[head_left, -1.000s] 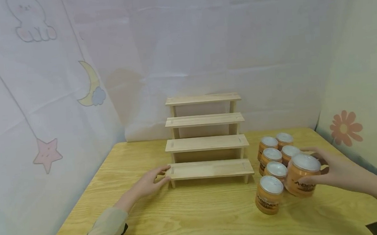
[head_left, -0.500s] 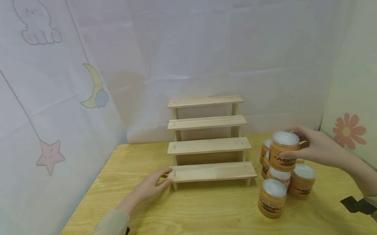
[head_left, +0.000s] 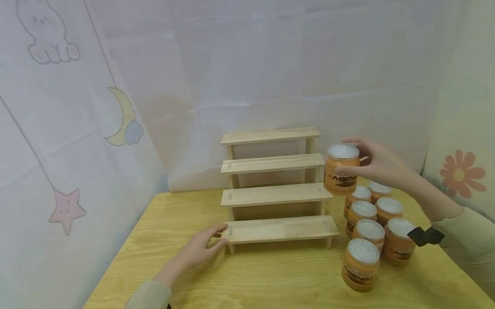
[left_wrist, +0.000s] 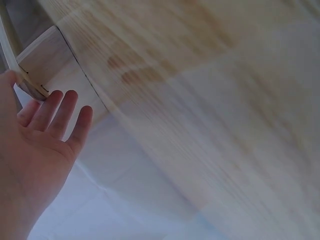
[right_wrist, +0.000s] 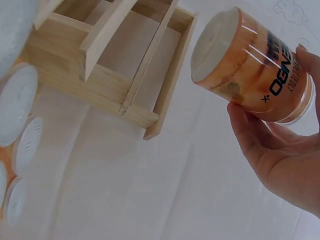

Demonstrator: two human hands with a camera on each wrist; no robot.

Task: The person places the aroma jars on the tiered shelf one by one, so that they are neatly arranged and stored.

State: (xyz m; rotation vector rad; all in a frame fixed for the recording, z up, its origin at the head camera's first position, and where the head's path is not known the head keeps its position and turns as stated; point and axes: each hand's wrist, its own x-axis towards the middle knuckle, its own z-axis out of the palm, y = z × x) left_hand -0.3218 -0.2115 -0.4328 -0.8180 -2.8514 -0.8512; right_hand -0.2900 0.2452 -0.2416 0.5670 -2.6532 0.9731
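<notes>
In the head view a four-tier wooden step rack (head_left: 276,194) stands at the table's middle. My left hand (head_left: 200,249) pinches the left end of its lowest board (head_left: 281,229); the left wrist view shows thumb and forefinger on the board's end (left_wrist: 32,91), the other fingers loosely bent. My right hand (head_left: 376,163) grips an orange jar (head_left: 340,178) with a whitish lid, raised beside the rack's right side. In the right wrist view this jar (right_wrist: 250,67) is held near its base, dark lettering on its side, apart from the rack.
Several like orange jars (head_left: 359,274) stand clustered on the yellow wood-grain table (head_left: 249,290), right of the rack. A pale cloth wall (head_left: 240,67) with printed drawings rises behind and to both sides.
My right hand has lifted the jar out of the group and carried it up, left and away from me towards the rack's right side. The left hand stays at the lowest board.
</notes>
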